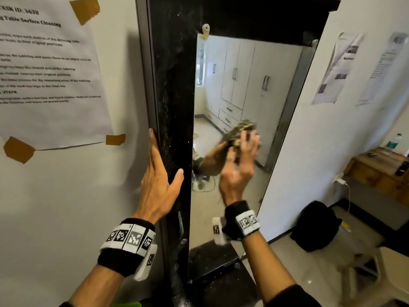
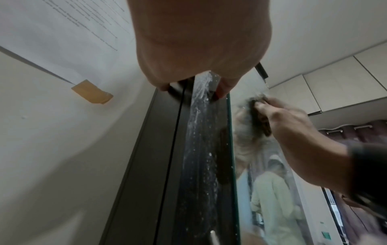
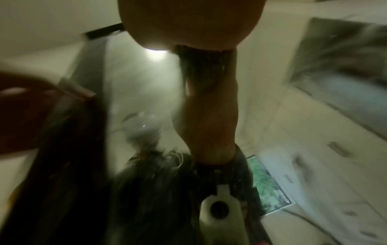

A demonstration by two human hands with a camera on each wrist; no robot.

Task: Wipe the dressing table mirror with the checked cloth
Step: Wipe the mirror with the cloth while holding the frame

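Note:
The tall dressing table mirror [image 1: 243, 85] stands in a dusty black frame [image 1: 174, 85] against a white wall. My right hand [image 1: 241, 156] holds the bunched checked cloth [image 1: 240, 129] against the glass near the mirror's middle, fingers curved over it. The left wrist view shows the same hand [image 2: 293, 126] and cloth [image 2: 261, 119] on the glass [image 2: 261, 182]. My left hand [image 1: 163, 165] braces the frame's left edge, fingers straight along the side and thumb spread on the front. The right wrist view is blurred, and only my palm [image 3: 188, 24] and its reflected arm can be made out.
A taped instruction sheet [image 1: 48, 69] hangs on the wall left of the frame, and more papers [image 1: 340, 67] hang on the right wall. A black bag [image 1: 314, 227] lies on the floor. A wooden desk [image 1: 376, 171] stands at the right, with a pale chair [image 1: 394, 273] nearer.

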